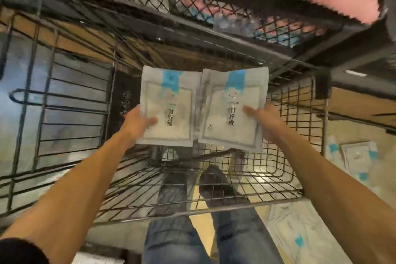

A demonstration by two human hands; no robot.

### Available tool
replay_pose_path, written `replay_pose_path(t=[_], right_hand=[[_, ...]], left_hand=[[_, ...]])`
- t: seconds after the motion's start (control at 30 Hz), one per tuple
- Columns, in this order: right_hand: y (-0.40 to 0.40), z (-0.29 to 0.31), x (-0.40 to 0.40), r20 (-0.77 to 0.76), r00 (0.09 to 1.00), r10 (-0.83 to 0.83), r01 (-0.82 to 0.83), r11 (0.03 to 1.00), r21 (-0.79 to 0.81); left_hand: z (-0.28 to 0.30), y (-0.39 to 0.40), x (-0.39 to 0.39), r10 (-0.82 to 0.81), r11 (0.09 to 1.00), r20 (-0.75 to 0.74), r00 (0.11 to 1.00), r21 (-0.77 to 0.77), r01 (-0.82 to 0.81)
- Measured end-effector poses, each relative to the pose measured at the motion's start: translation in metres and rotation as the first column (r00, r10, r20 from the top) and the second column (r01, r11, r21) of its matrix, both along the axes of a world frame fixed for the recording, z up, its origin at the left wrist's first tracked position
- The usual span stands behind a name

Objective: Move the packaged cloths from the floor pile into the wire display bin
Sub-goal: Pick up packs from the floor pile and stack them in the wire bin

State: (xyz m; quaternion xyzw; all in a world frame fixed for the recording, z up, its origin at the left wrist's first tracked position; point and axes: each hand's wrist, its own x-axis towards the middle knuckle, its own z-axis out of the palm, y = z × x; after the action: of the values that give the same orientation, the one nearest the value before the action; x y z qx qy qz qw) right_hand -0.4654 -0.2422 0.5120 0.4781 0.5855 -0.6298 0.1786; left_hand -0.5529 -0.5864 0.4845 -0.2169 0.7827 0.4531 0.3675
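Two flat white cloth packages with blue tops are held side by side over the black wire display bin (285, 169). My left hand (137, 122) grips the left package (169, 100) at its lower left edge, thumb on the front. My right hand (263, 118) grips the right package (231, 96) at its lower right edge, thumb across the front. Through the bin's mesh bottom my legs and shoes show below. More of the same packages lie in a pile on the floor (355, 156) at the right.
An upper wire shelf (214, 8) with pink and blue packaged goods hangs over the bin's far side. A dark wire rack (70, 109) stands to the left. Further packages lie on the floor (300, 240) at the lower right.
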Motion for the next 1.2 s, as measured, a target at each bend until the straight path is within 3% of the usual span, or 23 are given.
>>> replay_pose_path(t=[0.2,0.33,0.4,0.5,0.57,0.63,0.83,1.1,1.2], right_hand=[[-0.018,-0.054,-0.021,0.081,0.995,0.05,-0.069,0.967,0.245],[-0.03,-0.081,-0.016,0.183,0.971,0.154,-0.23,0.809,0.541],[-0.033,-0.085,-0.016,0.314,0.93,0.192,-0.358,0.668,0.653],[-0.036,-0.078,-0.024,0.413,0.887,0.205,-0.454,0.546,0.704],[-0.038,-0.069,-0.028,0.457,0.837,0.301,-0.547,0.441,0.712],[-0.04,-0.056,-0.027,0.444,0.8,0.404,-0.585,0.361,0.726],[-0.038,0.024,-0.016,0.36,0.728,0.583,-0.594,0.274,0.756],[-0.02,0.164,0.008,0.3,0.691,0.658,-0.547,0.203,0.812],[-0.017,0.208,0.026,0.274,0.719,0.639,-0.497,0.197,0.845]], left_hand=[[-0.047,0.005,-0.01,0.03,0.977,-0.111,0.993,-0.205,-0.053],[-0.066,0.016,0.005,-0.123,0.907,-0.277,0.953,-0.422,-0.005],[-0.071,0.02,0.009,-0.315,0.814,-0.301,0.9,-0.574,0.092],[-0.069,0.021,0.003,-0.629,0.575,-0.233,0.742,-0.782,0.242],[-0.06,0.021,-0.002,-0.708,0.523,-0.223,0.67,-0.803,0.285],[-0.044,0.022,-0.004,-0.719,0.543,-0.253,0.647,-0.785,0.296],[0.036,0.026,0.001,-0.711,0.562,-0.264,0.652,-0.77,0.301],[0.177,0.037,0.029,-0.68,0.585,-0.346,0.646,-0.788,0.194],[0.225,0.04,0.04,-0.682,0.61,-0.394,0.616,-0.771,0.184]])
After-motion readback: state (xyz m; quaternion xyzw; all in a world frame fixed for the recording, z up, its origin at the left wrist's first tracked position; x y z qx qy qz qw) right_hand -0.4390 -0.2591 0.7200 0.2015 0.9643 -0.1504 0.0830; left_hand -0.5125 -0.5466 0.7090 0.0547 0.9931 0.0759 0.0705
